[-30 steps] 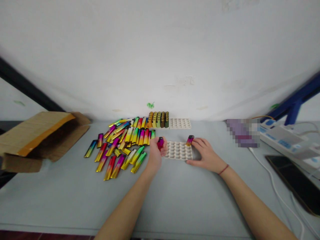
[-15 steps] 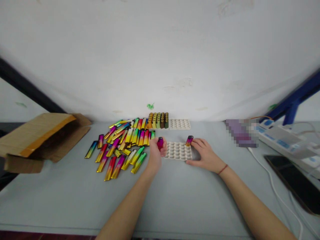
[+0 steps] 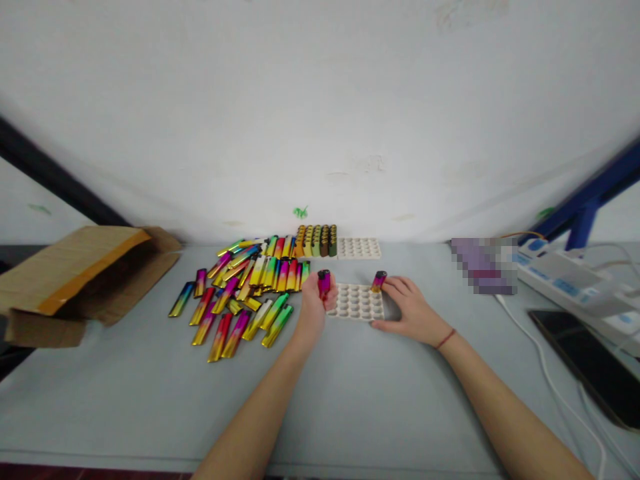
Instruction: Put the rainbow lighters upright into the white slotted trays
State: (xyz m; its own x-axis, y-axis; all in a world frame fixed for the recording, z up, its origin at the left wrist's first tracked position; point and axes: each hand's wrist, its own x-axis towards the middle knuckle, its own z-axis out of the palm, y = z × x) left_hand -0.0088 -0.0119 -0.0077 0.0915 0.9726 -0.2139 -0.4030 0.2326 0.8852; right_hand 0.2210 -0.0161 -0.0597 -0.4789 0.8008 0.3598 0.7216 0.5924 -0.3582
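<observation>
My left hand [image 3: 315,303] is closed around purple lighters [image 3: 325,283], held upright at the left edge of a white tray [image 3: 356,303] with round pockets. One purple-and-gold lighter [image 3: 379,282] stands in the tray's far right corner. My right hand [image 3: 413,310] rests at the tray's right side, fingers spread, with its fingertips near that lighter and its thumb by the near right corner. A pile of shiny multicoloured lighters [image 3: 250,280] lies left of my left hand.
Behind are a filled tray of lighters [image 3: 317,241] and a second white tray [image 3: 359,248]. An open cardboard box [image 3: 85,267] sits at the left. A power strip [image 3: 565,280], a phone [image 3: 585,367] and a white cable [image 3: 543,363] lie at the right.
My left hand has turned and shifted slightly right, showing more of the purple lighters' black tops. My right hand has hardly moved.
</observation>
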